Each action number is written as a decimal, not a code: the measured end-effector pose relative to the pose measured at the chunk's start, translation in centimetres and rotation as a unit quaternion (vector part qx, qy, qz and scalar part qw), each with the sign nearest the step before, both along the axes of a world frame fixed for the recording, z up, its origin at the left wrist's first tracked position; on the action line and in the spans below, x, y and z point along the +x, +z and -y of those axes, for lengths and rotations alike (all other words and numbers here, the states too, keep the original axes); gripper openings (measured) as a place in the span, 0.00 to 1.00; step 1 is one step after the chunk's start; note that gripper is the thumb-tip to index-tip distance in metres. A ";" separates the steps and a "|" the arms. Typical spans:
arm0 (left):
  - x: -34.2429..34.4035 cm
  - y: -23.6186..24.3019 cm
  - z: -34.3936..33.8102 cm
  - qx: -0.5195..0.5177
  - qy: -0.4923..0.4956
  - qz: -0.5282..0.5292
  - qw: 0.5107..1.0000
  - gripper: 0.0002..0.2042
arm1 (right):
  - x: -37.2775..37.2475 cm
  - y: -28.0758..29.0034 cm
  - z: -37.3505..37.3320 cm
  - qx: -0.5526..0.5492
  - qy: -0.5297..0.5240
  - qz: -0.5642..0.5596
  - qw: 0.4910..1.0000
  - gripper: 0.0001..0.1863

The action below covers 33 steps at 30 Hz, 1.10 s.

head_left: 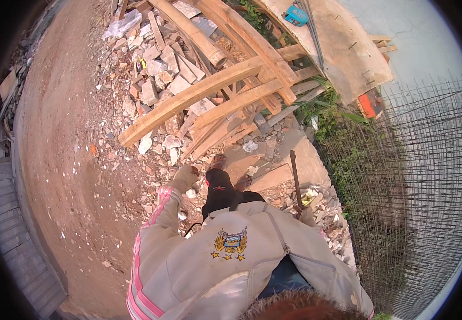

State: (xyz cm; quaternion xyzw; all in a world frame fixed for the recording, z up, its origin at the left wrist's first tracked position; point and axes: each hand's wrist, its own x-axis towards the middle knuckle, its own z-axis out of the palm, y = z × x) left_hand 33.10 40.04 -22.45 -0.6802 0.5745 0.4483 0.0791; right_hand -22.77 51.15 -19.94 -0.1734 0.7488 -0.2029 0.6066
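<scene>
My right hand (306,217) is closed round the lower end of a dark, rusty-looking metal bar (296,181). The bar points forward and has a small crook at its far tip. To the left, my left hand (186,176) hangs beside my leg, its fingers curled in and partly covered by a pale glove or cuff; nothing shows sticking out of it. Sawn wooden beams (199,98) lie crossed over a rubble heap in front of my feet. A concrete slab (273,176) with rough edges lies beside my feet.
A dirt track (76,160) runs along the left. At the right stands a wire mesh panel (428,176) over green weeds (343,154). A plywood board (343,53) with protruding nails, thin rods and a turquoise tape measure (296,16) lies ahead right. Broken bricks and tiles (159,80) surround the beams.
</scene>
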 end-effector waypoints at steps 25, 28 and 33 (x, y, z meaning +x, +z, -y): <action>-26.5 28.8 68.2 -0.418 -0.009 0.062 0.906 0.20 | -3.1 8.2 2.1 -0.202 -0.513 -0.088 0.829 0.14; -26.8 28.1 70.8 -0.417 -0.054 0.069 0.905 0.19 | -3.2 8.4 2.7 -0.198 -0.533 -0.098 0.817 0.14; -27.3 27.5 71.6 -0.450 -0.061 0.123 0.883 0.17 | -2.7 8.1 3.2 -0.189 -0.553 -0.112 0.804 0.14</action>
